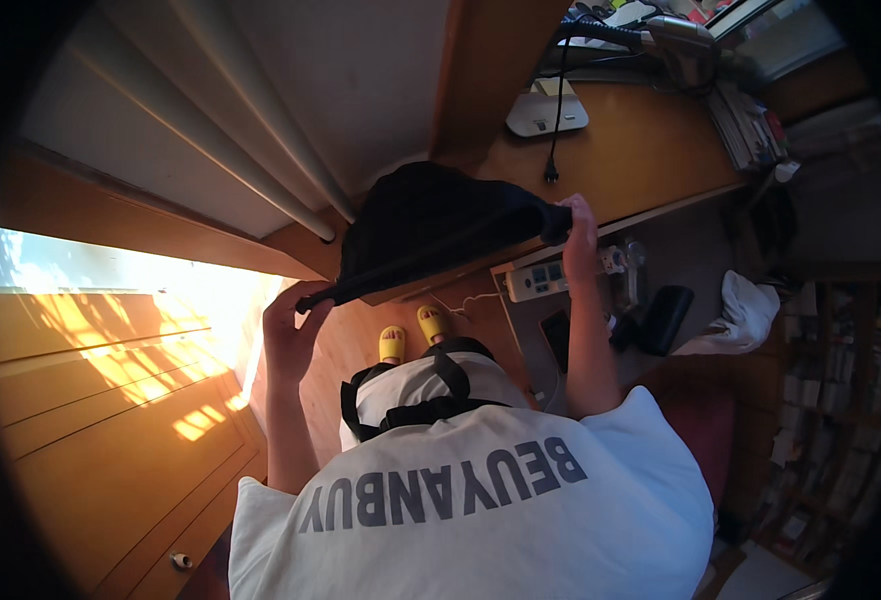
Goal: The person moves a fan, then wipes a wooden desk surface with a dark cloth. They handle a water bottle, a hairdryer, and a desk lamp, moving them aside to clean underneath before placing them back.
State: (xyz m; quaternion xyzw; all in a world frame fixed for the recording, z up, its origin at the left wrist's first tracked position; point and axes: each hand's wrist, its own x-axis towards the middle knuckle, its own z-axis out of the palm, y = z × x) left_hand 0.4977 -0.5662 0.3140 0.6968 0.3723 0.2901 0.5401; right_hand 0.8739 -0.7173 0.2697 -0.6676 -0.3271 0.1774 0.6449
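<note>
A black piece of cloth, perhaps a garment (440,225), is stretched between my two hands above the wooden surface near the wall. My left hand (298,319) pinches its lower left corner between thumb and fingers. At the cloth's right end, my right hand (581,232) grips a bunched edge beside the desk's front edge. The cloth hangs in folds and hides part of the wooden surface behind it. Which kind of garment it is, I cannot tell.
Two pale pipes (260,157) run down behind the cloth. On the wooden desk (635,150) are a white device (548,112), a dangling black plug (551,171) and stacked books (744,127). A power strip (534,281), phone (555,337) and white cloth (744,315) lie to the right, lower down.
</note>
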